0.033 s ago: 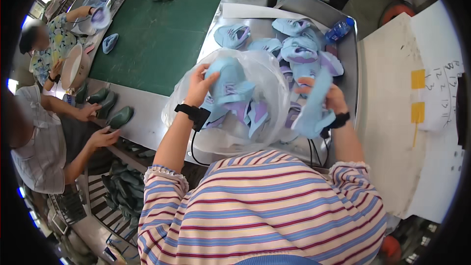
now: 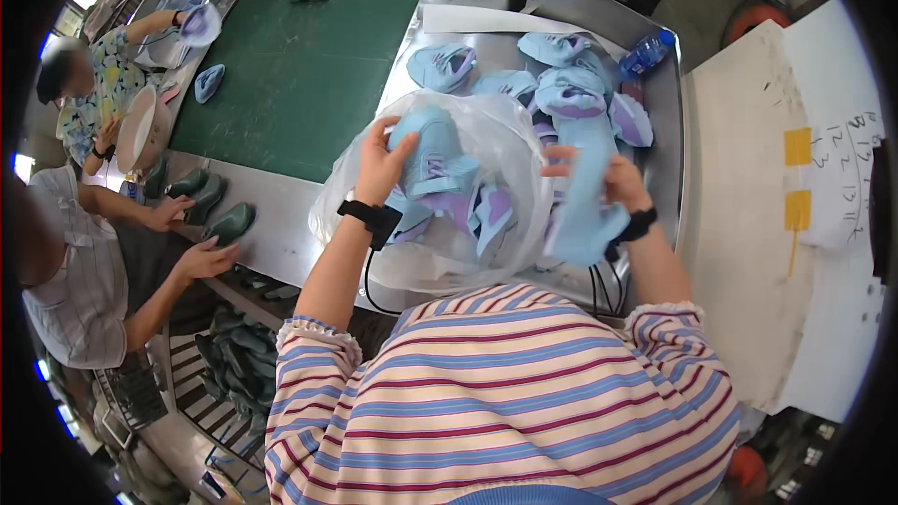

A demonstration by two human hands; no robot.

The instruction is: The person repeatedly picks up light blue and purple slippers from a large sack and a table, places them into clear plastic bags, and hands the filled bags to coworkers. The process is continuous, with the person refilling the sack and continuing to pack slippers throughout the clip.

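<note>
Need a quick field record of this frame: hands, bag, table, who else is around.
left hand: on a blue shoe at the mouth of the clear bag
right hand: holds a blue piece beside the bag
bag: holds blue and purple shoes
table: metal, more shoes, bottle
others: two people at the person's left, by the green mat

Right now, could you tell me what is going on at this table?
A person in a striped top is handling light blue shoes at a metal table. The left hand grips a shoe at the mouth of a clear plastic bag that already holds several shoes. The right hand holds another blue shoe just beside the bag. More shoes lie piled behind, next to a water bottle. On the left, other people work at a green belt with dark green forms.
</note>
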